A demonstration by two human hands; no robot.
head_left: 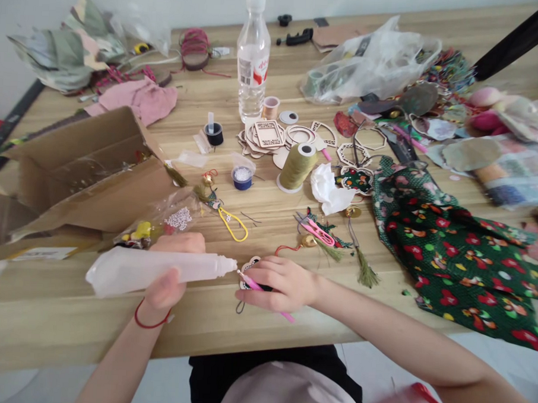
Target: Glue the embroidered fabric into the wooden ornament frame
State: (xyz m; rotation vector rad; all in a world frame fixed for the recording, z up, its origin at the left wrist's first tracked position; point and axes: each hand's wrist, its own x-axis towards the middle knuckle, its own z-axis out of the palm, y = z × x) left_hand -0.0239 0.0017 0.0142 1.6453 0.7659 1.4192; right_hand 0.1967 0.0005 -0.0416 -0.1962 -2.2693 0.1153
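Observation:
My left hand is closed around a translucent white squeeze bottle that lies almost level, its nozzle pointing right. Between the fingers of my right hand is a slim pink pen-like tool, its light tip close to the nozzle; whether they touch I cannot tell. Beneath that hand lies a small scalloped wooden ornament with a dark centre, partly covered by the fingers. A dark cord loop shows below it. Just beyond are pink thread snips and a gold bell with an olive tassel.
A cardboard box stands at left. Behind my hands are an olive thread spool, a blue tub of white beads, wooden cutouts and an upright water bottle. Green floral fabric hangs over the front edge at right.

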